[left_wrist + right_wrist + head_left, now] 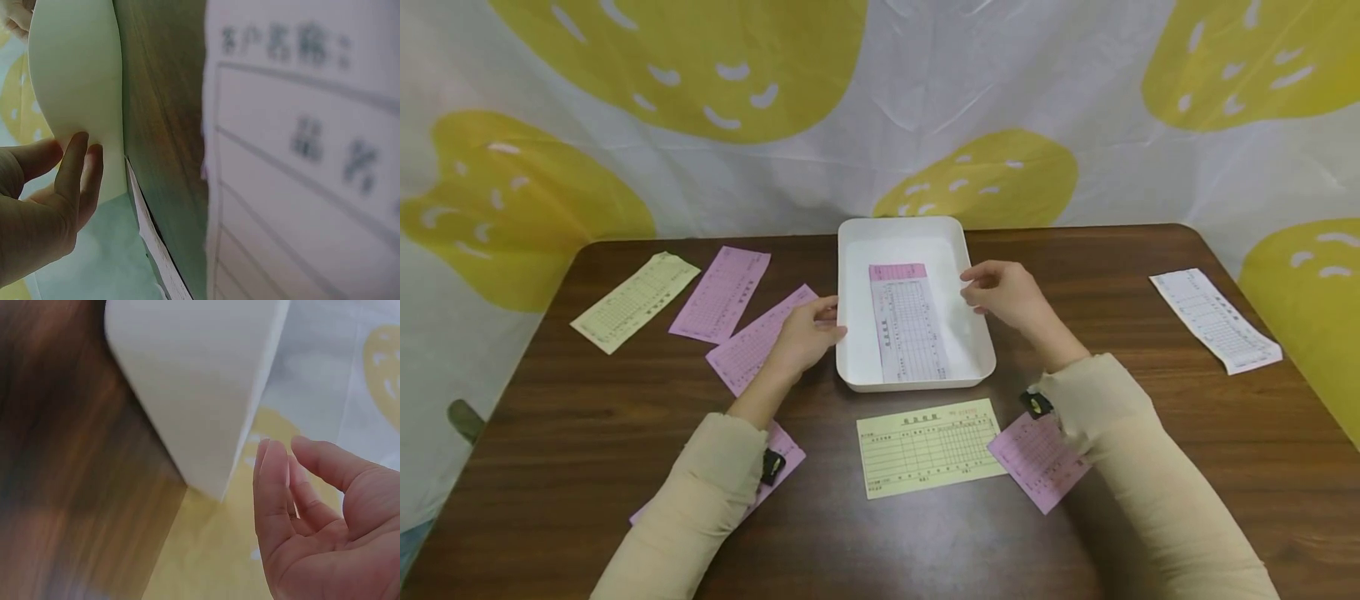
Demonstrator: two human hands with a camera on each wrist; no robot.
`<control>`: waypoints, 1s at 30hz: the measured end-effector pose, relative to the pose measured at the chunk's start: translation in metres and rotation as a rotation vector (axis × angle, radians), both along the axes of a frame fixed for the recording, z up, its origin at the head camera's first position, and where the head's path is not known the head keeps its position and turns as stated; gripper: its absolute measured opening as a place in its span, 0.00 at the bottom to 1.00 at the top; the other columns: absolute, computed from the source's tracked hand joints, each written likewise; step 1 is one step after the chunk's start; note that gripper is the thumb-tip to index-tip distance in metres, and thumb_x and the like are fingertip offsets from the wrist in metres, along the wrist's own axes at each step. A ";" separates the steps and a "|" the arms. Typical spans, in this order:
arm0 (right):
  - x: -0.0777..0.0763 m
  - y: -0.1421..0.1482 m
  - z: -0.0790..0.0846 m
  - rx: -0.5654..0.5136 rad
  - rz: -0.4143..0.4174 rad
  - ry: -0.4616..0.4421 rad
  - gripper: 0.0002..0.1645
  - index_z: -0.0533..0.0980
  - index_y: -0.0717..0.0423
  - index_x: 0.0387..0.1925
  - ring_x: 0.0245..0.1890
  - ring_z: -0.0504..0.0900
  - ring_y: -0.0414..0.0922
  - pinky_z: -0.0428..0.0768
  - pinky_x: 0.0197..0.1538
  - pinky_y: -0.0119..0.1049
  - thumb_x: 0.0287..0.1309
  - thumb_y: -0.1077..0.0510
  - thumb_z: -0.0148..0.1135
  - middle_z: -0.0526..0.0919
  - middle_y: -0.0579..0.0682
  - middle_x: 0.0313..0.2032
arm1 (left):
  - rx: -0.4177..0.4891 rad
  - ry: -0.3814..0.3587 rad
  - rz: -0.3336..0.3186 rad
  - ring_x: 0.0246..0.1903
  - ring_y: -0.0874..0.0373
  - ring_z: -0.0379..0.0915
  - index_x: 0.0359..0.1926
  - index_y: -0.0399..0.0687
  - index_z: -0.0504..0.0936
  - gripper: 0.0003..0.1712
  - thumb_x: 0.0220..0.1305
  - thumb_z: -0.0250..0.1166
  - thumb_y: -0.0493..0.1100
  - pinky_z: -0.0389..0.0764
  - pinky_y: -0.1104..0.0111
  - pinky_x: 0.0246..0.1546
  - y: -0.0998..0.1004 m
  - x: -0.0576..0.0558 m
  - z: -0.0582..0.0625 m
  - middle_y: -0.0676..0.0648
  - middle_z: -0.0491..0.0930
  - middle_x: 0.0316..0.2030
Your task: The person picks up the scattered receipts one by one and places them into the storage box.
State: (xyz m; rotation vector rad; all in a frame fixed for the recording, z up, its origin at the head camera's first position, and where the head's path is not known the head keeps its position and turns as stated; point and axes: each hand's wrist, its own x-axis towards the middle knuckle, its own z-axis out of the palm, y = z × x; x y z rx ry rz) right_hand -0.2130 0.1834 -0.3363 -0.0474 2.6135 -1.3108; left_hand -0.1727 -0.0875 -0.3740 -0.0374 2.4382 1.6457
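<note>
The white tray (891, 242) stands on the desk (820, 542), long axis pointing to the curtain (940, 92); only the head view shows papers (912, 329) inside. Left of tray, the left hand (805, 335) pinches its edge; right of tray, the right hand (1009, 298) curves loosely.

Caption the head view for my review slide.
Left hand and right hand at opposite sides of a white tray holding slips, with more slips spread on the table.
</note>
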 end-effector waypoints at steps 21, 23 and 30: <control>0.017 0.167 0.016 -0.048 -0.221 0.076 0.05 0.74 0.39 0.40 0.26 0.79 0.21 0.78 0.32 0.16 0.63 0.53 0.58 0.78 0.20 0.22 | -0.008 0.004 0.001 0.58 0.38 0.72 0.66 0.31 0.63 0.31 0.62 0.57 0.28 0.77 0.55 0.59 0.001 0.000 0.001 0.28 0.72 0.58; 0.023 0.181 0.015 -0.089 -0.247 0.072 0.08 0.74 0.33 0.35 0.26 0.79 0.21 0.78 0.32 0.15 0.63 0.54 0.58 0.78 0.20 0.22 | -0.009 0.007 -0.002 0.58 0.38 0.72 0.66 0.30 0.63 0.30 0.63 0.57 0.28 0.77 0.55 0.59 0.001 0.000 0.000 0.28 0.72 0.58; 0.024 0.262 -0.020 -0.385 -0.327 0.059 0.11 0.79 0.38 0.34 0.26 0.83 0.27 0.81 0.30 0.18 0.59 0.61 0.61 0.84 0.29 0.26 | 0.005 0.000 0.006 0.58 0.38 0.72 0.66 0.31 0.63 0.30 0.62 0.57 0.28 0.78 0.55 0.59 0.002 0.002 0.001 0.28 0.72 0.58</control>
